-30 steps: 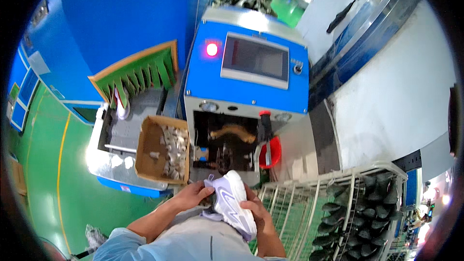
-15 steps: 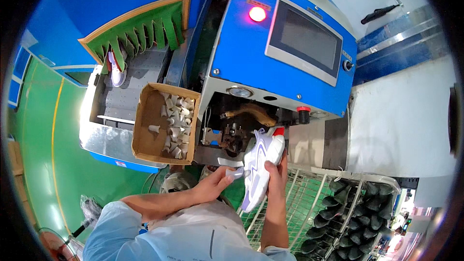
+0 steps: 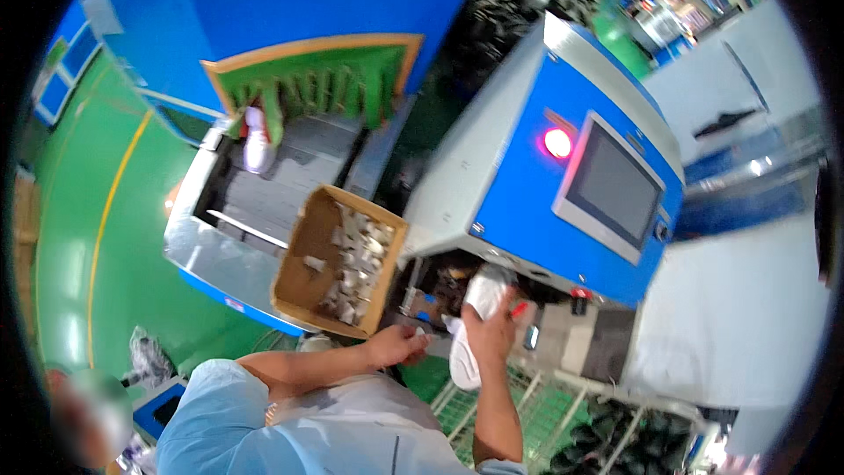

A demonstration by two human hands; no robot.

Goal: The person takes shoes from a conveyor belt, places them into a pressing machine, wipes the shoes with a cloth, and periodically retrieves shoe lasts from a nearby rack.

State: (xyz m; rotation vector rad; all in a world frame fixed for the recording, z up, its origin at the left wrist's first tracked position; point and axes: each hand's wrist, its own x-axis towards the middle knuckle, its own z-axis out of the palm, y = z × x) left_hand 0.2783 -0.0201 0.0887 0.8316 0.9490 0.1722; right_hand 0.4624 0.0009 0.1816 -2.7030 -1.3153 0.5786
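Observation:
My right hand [image 3: 492,334] grips a white sneaker [image 3: 465,364], its pale sole turned up toward me. The sneaker's upper end reaches into the opening under the blue machine [image 3: 519,185]; what it touches in there is hidden. Low beside the cardboard box [image 3: 290,290], my left hand [image 3: 396,347] is closed with its fingertips pinched around a small white curved piece [image 3: 420,332], mostly covered by the fingers. Loose pieces that look alike [image 3: 360,255] fill much of the box.
A second white sneaker [image 3: 258,145] rests on the grey conveyor [image 3: 290,185] by a green strip curtain [image 3: 325,88]. The machine carries a red lit lamp [image 3: 557,142] and a dark screen [image 3: 613,189]. At lower right, a wire rack [image 3: 563,413] holds several black objects. A blurred person [image 3: 92,418] is at lower left.
My right hand has turned the sneaker from its side to sole up and brought it to the machine's opening. The left hand has drawn away from the sneaker. The whole view has shifted.

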